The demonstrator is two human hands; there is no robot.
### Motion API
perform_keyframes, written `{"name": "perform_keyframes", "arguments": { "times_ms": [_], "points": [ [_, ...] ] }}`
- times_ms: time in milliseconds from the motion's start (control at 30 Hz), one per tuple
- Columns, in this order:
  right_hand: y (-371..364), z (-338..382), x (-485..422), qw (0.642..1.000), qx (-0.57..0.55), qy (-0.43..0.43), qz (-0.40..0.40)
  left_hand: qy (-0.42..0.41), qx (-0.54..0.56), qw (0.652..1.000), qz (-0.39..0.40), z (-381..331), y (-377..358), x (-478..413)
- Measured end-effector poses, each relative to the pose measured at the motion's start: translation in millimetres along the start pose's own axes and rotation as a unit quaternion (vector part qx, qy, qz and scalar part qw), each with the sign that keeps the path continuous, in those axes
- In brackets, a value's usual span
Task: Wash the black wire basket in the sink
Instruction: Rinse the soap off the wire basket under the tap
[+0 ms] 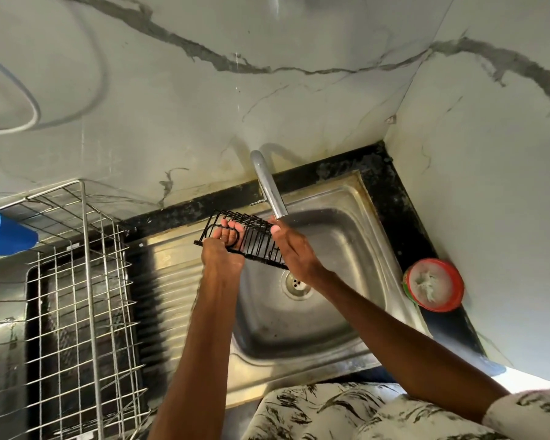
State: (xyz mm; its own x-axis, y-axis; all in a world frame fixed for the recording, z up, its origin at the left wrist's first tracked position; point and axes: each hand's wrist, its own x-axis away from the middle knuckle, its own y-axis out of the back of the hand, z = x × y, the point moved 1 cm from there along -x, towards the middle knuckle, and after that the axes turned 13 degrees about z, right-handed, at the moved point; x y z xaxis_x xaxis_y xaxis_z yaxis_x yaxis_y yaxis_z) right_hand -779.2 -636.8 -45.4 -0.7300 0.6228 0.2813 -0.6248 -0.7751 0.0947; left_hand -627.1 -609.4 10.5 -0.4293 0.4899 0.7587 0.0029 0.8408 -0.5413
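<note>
A small black wire basket (251,236) is held tilted above the steel sink (340,249), just below the tap's spout (269,185). My left hand (221,249) grips the basket's left end, fingers curled through the wires. My right hand (294,252) lies over the basket's right end with its fingers fairly straight against the wires, and it hides that end. No running water is plainly visible.
A silver wire dish rack (77,281) stands on the left drainboard with a blue plastic container (4,233) at its far left. A red-rimmed round tub (434,284) sits on the black counter (404,211) right of the sink. Marble-patterned walls close the corner.
</note>
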Motion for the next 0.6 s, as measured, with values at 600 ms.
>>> {"name": "perform_keyframes", "arguments": {
  "times_ms": [600],
  "points": [
    [17,-15,3,0.995,0.013,-0.079,0.063,0.036,-0.13,0.983,0.123,-7,18,0]
  ]
}}
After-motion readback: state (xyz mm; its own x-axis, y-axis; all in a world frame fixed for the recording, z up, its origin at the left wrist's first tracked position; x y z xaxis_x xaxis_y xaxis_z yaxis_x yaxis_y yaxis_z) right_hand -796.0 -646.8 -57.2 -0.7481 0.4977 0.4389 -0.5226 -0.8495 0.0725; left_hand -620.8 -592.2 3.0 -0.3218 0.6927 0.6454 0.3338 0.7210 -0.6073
